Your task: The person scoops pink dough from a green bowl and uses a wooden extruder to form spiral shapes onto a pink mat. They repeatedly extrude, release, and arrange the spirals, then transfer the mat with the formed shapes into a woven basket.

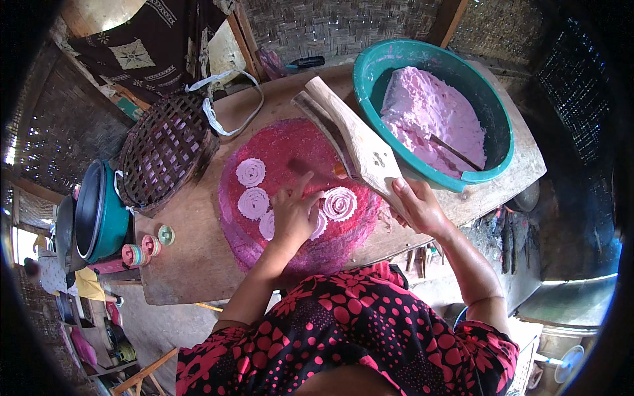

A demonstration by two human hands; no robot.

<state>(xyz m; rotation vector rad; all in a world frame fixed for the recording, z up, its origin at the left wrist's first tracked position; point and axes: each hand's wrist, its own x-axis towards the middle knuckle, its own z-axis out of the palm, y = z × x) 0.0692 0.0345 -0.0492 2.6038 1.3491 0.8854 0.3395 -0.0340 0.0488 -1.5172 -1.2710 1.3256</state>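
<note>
In the head view, a wooden table point(188, 270) bears a round red mat point(304, 148). The right hand point(421, 208) grips the near end of a wooden tool point(373, 158), which slants forward-left; a steady hold should spare the pink swirls point(340, 204). The left hand point(295, 211), fingers loosely spread, partly hides some swirls; contact is unclear.

On a wooden table point(185, 270), a red round mat point(284, 148) lies toward the near edge, bearing pink swirls point(251, 172). The left hand point(294, 214) is spread low over them; the right hand point(419, 208) grips a wooden press point(373, 155) tilted above the mat. By the far right corner, a green tub point(504, 125) holds pink dough point(456, 109) and a stick point(457, 153). A woven basket point(165, 148) leans at the far left corner.
</note>
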